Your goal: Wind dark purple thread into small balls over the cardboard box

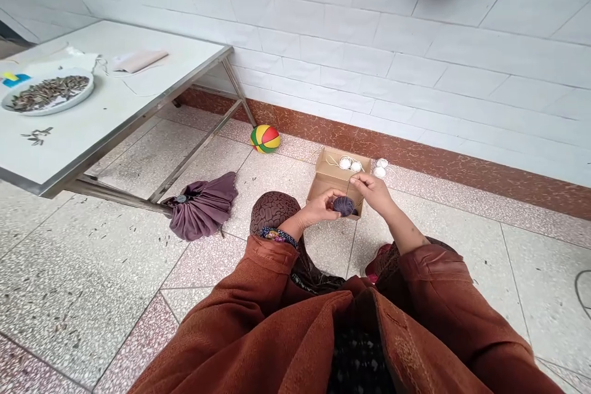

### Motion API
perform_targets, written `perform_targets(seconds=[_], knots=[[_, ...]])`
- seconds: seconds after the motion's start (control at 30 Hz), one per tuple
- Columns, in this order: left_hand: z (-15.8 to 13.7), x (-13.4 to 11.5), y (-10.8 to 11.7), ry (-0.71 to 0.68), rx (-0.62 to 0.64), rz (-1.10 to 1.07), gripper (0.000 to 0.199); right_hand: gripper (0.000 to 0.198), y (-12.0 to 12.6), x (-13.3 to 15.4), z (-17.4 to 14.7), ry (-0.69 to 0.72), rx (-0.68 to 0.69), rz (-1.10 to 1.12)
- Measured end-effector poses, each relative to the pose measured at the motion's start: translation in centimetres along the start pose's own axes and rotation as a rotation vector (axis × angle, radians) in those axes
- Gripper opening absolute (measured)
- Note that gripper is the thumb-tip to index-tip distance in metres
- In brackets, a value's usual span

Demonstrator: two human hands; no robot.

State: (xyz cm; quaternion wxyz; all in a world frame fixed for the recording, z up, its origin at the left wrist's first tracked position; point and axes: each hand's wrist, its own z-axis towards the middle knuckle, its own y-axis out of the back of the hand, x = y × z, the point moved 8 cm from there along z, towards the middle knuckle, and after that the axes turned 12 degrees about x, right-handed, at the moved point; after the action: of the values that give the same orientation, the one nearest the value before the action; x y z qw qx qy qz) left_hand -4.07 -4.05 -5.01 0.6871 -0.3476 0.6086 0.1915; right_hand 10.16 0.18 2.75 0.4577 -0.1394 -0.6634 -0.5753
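A small ball of dark purple yarn [344, 205] is gripped in my left hand [320, 209], above the near part of an open cardboard box [325, 184]. My right hand [375, 191] is just up and to the right of the ball, thumb and forefinger pinched on a dark strand of yarn that runs up from it. Two white yarn balls [349, 164] with a loose pale strand lie at the box's far end. More white balls [380, 167] rest on the floor just right of the box. Something dark sits in the box's near corner, partly hidden.
A white table [138, 92] with a metal frame stands at the left, bearing a dish of seed husks [48, 92]. Under its edge lies a purple cloth bundle [203, 206]. A colourful ball [265, 138] sits near the tiled wall [323, 31]. Husks litter the floor.
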Motion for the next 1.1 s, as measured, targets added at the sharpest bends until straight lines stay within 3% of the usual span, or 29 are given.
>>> perform_targets(seconds=[0.13,0.23,0.4,0.5,0.67,0.77,0.9,1.03,1.1], knots=[[0.1,-0.9,0.2,-0.105,-0.04,-0.175,0.081,0.026,-2.5,-3.0,-0.5,-0.194,0.089,-0.196],[0.1,-1.2,0.4,-0.124,-0.073,-0.273,0.076,0.021,-4.2,-3.3,-1.2,-0.263,0.207,-0.355],[-0.1,-0.9,1.4,-0.13,-0.19,-0.374,0.055,0.021,-8.1,-1.5,-2.7,-0.094,0.433,-0.533],[-0.3,-0.7,2.4,-0.148,-0.308,-0.365,0.051,0.023,-9.5,-0.1,-3.7,0.035,0.515,-0.524],[-0.3,-0.2,3.4,-0.068,-0.415,-0.157,0.051,0.029,-7.0,2.5,-3.9,0.206,0.397,-0.215],[0.0,0.3,2.9,-0.002,-0.343,-0.021,0.05,0.031,-4.5,2.8,-3.4,0.216,0.279,-0.03],[0.2,1.4,1.3,0.114,-0.148,0.11,0.05,0.027,-2.9,2.1,-2.8,0.195,0.185,0.024],[0.3,1.4,-0.9,0.085,0.079,-0.059,0.056,0.024,-2.3,-0.2,-2.1,0.093,0.056,0.012],[0.3,0.4,-1.2,0.004,0.105,-0.181,0.064,0.023,-2.3,-1.7,-1.9,0.0,0.004,0.012]])
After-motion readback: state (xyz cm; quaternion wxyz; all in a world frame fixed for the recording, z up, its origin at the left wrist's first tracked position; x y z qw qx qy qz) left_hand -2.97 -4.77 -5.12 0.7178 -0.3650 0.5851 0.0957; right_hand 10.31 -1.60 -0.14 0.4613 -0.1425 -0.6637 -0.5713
